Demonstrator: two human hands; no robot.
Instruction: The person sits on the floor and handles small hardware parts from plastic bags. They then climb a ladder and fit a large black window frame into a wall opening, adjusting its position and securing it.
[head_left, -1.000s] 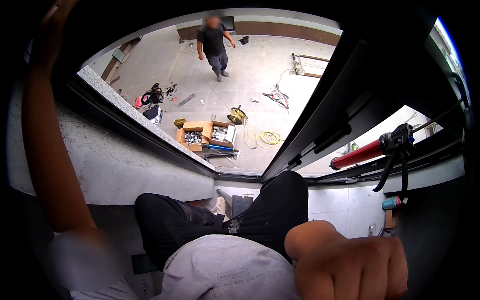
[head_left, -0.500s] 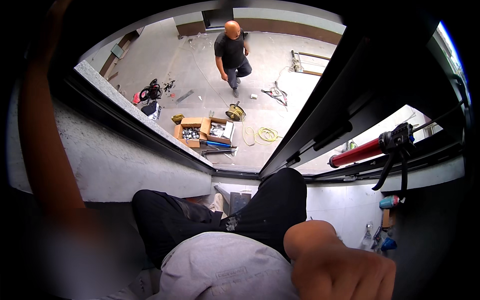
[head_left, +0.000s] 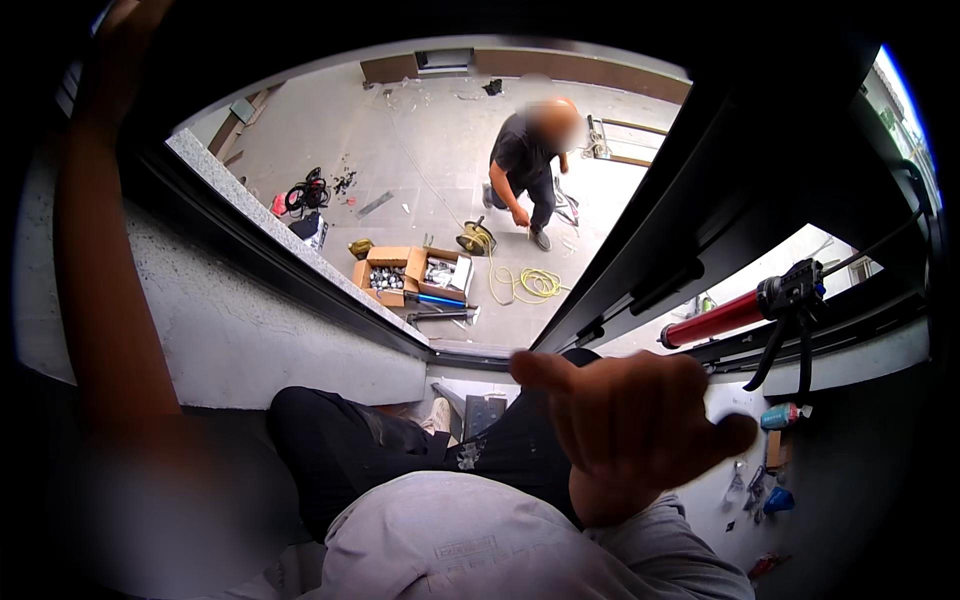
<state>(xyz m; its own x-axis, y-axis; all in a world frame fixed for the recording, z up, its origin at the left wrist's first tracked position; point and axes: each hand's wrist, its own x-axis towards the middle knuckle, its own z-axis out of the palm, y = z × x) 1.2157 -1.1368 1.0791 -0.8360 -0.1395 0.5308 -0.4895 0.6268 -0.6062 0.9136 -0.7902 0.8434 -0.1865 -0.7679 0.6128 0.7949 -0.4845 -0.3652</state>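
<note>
My left arm reaches up along the left side to the dark window frame (head_left: 270, 265). At its top my left hand (head_left: 125, 45) is dim and cut off by the frame's edge, so its fingers cannot be made out. In front of my right thigh is my right hand (head_left: 640, 415), raised with nothing held. Its thumb sticks out to the left and its little finger to the right, while the middle fingers are curled in. Beyond it on the right hangs a red caulking gun (head_left: 715, 320) with a black handle, which neither hand touches.
Outside the window on the paved floor are open cardboard boxes (head_left: 385, 277), a cable reel (head_left: 476, 238) and a coiled yellow hose (head_left: 540, 284). A person (head_left: 525, 165) in dark clothes walks there. Below at right lie a teal can (head_left: 778, 416) and small items.
My right hand has risen from beside my lap and stretched out its thumb and little finger. The person outside has come nearer and to the right, bending forward. My left arm stays raised.
</note>
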